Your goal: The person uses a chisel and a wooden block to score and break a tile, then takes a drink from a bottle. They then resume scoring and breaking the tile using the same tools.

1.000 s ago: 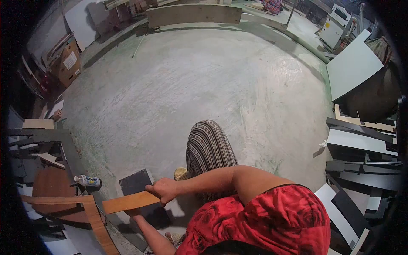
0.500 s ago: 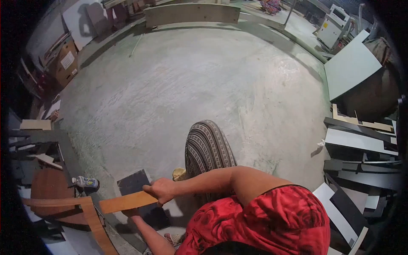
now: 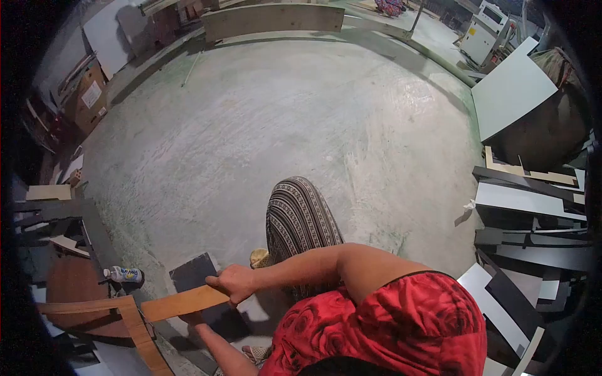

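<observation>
My right hand (image 3: 233, 284) is closed around the right end of an orange-brown wood-coloured strip (image 3: 179, 303). My left hand (image 3: 192, 317) is at the strip's lower edge, with its fingers hidden underneath. Below both hands, a dark rectangular board (image 3: 193, 271) lies on the floor, partly covered by the strip. At its left end, the strip comes close to an angled wood-coloured piece (image 3: 139, 329).
A labelled bottle (image 3: 123, 274) lies on its side to the left, near a reddish-brown panel (image 3: 75, 282). Stacked board offcuts (image 3: 523, 202) line the right side. A long plank (image 3: 273, 22) stands across the far floor; a cardboard box (image 3: 89, 100) leans left.
The view has shifted slightly, so the surroundings sit a little further left. Both hands and the strip keep nearly the same pose.
</observation>
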Demonstrator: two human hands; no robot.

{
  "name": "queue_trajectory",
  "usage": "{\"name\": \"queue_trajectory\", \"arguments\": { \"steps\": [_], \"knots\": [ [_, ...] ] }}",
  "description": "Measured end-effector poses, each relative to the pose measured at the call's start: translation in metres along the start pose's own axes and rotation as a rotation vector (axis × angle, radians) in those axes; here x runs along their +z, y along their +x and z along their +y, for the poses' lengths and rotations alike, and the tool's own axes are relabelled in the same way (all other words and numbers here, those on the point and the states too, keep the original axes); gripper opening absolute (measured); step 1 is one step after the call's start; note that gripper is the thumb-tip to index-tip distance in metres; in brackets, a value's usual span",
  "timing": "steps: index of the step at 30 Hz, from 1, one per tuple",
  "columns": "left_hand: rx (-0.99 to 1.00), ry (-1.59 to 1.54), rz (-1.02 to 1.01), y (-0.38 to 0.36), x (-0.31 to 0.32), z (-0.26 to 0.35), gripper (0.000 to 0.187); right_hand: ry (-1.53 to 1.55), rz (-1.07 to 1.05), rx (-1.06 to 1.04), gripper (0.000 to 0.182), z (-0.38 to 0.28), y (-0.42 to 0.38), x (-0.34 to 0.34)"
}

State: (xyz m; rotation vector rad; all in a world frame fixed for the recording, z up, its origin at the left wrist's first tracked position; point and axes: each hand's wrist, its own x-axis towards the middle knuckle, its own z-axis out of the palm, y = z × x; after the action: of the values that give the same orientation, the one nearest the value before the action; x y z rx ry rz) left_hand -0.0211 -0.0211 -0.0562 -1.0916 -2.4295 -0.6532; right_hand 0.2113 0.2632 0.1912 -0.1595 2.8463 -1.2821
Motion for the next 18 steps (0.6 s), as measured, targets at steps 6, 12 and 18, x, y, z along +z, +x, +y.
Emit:
{"name": "queue_trajectory", "arguments": {
  "steps": [6,12,18],
  "knots": [
    [0.139,0.299,0.085,0.001,0.005,-0.003,0.065,0.008,0.014,-0.026,0.069,-0.006,-0.002,-0.007],
    [-0.558,-0.728,-0.053,-0.001,-0.004,0.015,0.077,0.021,-0.008,0.004,0.066,-0.007,-0.004,-0.007],
    [-0.064,0.096,-0.182,0.021,-0.036,0.047,0.043,-0.003,-0.023,0.051,0.065,0.001,0.003,0.003]
  ]
}}
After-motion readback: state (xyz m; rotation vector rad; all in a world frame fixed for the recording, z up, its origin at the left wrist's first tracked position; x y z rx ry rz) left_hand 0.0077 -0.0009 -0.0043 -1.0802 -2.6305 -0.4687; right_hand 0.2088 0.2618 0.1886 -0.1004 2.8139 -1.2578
